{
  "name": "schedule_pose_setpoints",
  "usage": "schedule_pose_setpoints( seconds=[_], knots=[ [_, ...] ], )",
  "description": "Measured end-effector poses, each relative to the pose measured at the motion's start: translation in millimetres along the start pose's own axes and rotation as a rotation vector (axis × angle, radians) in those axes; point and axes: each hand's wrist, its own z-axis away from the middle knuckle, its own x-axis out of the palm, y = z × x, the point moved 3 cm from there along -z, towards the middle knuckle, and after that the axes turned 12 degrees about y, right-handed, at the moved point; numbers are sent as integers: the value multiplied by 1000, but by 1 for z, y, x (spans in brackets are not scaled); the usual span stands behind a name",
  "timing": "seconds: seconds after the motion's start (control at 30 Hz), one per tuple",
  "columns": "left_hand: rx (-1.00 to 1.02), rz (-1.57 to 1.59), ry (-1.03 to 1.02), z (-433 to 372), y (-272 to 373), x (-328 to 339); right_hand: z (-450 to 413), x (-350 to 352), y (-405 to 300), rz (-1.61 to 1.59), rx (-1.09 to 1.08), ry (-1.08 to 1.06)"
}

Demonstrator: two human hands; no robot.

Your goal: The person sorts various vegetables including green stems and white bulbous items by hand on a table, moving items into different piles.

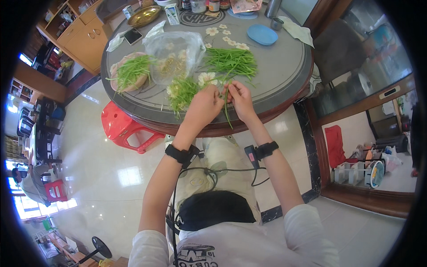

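Observation:
A thin green stalk (227, 110) is pinched in my right hand (239, 96) and hangs down past the table's near edge. My left hand (208, 101) is beside it with curled fingers; whether it also grips the stalk is hidden. Beyond my hands lies a bunch of long green stalks (230, 61) on the round table. A heap of leafy green pieces (181, 91) sits left of my left hand, at the near edge. Farther left, a pinkish bowl (115, 78) holds more cut green stems (133, 70). Between them and farther back is a clear plastic bag (173, 50) with yellowish bits.
A blue plate (262, 34), a metal cup (276, 23) and a cloth (297, 30) are at the back right. A phone (132, 36), a gold-coloured tray (144, 16) and several jars stand at the back left and centre. A red plastic stool (125, 125) is below the table's left side.

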Motion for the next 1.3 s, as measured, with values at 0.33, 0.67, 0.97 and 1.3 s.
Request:
schedule_pose_setpoints(
  seconds=[0.33,0.67,0.97,1.3],
  knots=[
    [-75,245,19,11,8,-11,3,0,-9,-28,-33,37],
    [-374,815,-155,26,6,-25,1,-1,-5,-42,-25,40],
    [-536,603,-534,65,16,-68,1,-2,-2,-111,-13,61],
    [-120,212,352,-41,23,-146,-3,-6,0,-278,41,77]
  ],
)
